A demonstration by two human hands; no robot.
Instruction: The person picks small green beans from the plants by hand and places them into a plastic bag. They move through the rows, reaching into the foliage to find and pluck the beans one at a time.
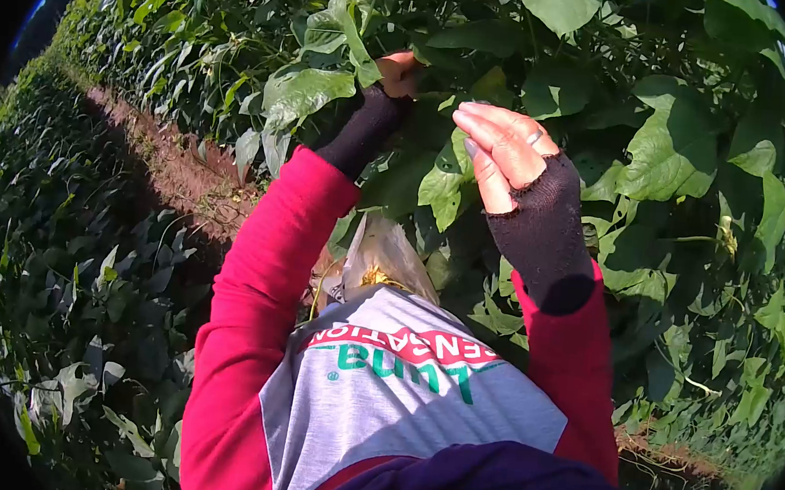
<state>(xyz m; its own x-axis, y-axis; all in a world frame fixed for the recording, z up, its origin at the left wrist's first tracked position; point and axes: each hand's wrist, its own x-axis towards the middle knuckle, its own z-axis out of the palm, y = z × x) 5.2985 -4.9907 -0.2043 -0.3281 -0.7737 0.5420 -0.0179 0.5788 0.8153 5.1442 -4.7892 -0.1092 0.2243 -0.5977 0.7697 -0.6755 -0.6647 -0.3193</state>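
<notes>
My left hand (pixel 396 73), in a dark fingerless glove, reaches into the leafy plants. Leaves cover its fingers, so whether it holds anything is hidden. My right hand (pixel 506 146) is raised in front of the foliage, with a black fingerless glove and a ring on one finger. Its fingers are stretched out close together, and nothing shows in them. Just beside its fingertips hangs a green leaf (pixel 445 180) with small holes. Another broad leaf (pixel 307 96) stands next to my left wrist.
A pale, see-through bag (pixel 383 249) with something yellowish in it hangs in front of my waist. Dense climbing plants (pixel 672 148) rise ahead and to the right. A strip of reddish soil (pixel 171 160) runs along the left, beside low leafy plants (pixel 81 283).
</notes>
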